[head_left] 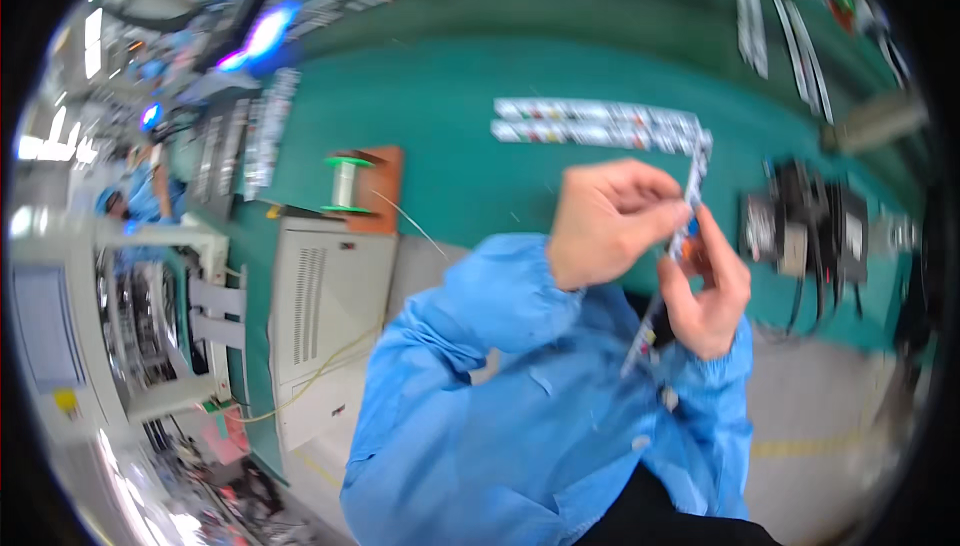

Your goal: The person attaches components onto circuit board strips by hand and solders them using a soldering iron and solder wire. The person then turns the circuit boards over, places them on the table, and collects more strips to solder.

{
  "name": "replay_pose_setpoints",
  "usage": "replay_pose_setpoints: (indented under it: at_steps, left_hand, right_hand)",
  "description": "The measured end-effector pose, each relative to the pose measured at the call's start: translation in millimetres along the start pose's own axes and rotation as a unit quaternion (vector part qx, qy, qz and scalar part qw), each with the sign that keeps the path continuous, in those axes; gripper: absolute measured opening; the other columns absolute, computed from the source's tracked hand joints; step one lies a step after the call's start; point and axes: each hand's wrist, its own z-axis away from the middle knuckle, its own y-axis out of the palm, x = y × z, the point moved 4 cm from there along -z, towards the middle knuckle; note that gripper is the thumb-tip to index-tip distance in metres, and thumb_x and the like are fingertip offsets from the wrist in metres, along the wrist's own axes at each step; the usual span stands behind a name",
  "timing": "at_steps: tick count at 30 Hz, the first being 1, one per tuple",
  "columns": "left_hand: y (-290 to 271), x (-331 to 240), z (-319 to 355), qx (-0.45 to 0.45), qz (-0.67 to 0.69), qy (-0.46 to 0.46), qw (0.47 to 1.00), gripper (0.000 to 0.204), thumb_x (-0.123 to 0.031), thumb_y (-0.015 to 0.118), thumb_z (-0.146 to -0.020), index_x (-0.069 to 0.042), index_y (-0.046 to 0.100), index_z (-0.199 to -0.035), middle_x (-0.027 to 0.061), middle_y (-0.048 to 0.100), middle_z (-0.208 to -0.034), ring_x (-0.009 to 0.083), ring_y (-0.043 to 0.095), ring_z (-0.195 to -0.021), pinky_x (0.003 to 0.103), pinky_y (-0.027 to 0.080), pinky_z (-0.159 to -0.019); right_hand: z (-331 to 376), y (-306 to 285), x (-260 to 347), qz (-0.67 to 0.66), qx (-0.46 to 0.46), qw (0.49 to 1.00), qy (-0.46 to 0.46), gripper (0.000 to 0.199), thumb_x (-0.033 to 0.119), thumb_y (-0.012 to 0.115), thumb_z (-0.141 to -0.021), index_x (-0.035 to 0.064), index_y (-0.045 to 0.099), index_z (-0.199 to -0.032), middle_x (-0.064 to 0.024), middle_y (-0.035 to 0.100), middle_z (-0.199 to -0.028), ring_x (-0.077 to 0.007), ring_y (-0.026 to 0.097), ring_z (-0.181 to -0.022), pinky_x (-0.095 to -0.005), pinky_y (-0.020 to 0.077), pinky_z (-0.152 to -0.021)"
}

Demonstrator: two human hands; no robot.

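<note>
Green bench [430, 96], hands [605, 226] [710, 296] holding strip [698, 168]

Remotely, I see a green-flanged spool [345, 185] on a brown board [388, 193], a pale vented cabinet [322, 321] near it, and blurred black equipment [816, 208], possibly electrical.

The premises were an electronics workshop: slim circuit strips [585, 133] lay side by side on the green bench [450, 181], a spool [344, 185] stood by its near edge, and black equipment [822, 218] sat toward its right edge. Past the left edge stood a machine [84, 291] with a screen [45, 326]; a co-worker [160, 191] wore blue.
</note>
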Motion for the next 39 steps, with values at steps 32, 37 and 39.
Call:
replay_pose_setpoints:
  at_steps: [32,37,39]
  left_hand:
    - [-60,88,-29,-0.038,-0.025,-0.099,0.994,0.020,-0.011,0.064,-0.092,0.000,0.063,-0.108,0.0114,0.070,-0.092,0.0165,0.069,-0.075,0.030,0.059,-0.064]
    - [-81,87,-24,-0.073,0.011,-0.159,0.985,0.020,-0.012,0.061,-0.095,-0.001,0.061,-0.112,0.0118,0.069,-0.099,0.0208,0.070,-0.084,0.031,0.059,-0.069]
    - [-89,88,-24,-0.087,0.077,-0.162,0.980,0.018,-0.012,0.059,-0.096,-0.001,0.060,-0.111,0.0123,0.069,-0.099,0.0218,0.071,-0.084,0.030,0.058,-0.068]
  right_hand:
    - [-17,27,-47,0.274,0.189,0.941,-0.058,0.056,0.002,0.064,-0.075,0.0000,0.053,-0.130,-0.0167,0.061,-0.101,-0.0344,0.060,-0.092,-0.0430,0.0504,-0.076]
    - [21,-46,-47,0.138,0.007,0.990,-0.035,0.042,-0.003,0.069,-0.072,-0.0030,0.062,-0.113,-0.0126,0.065,-0.090,-0.0270,0.060,-0.076,-0.0353,0.0492,-0.067]
    - [43,-67,-64,0.068,-0.089,0.993,0.028,0.027,-0.004,0.068,-0.074,-0.0048,0.066,-0.101,-0.0093,0.063,-0.076,-0.0174,0.057,-0.064,-0.0293,0.0459,-0.060]
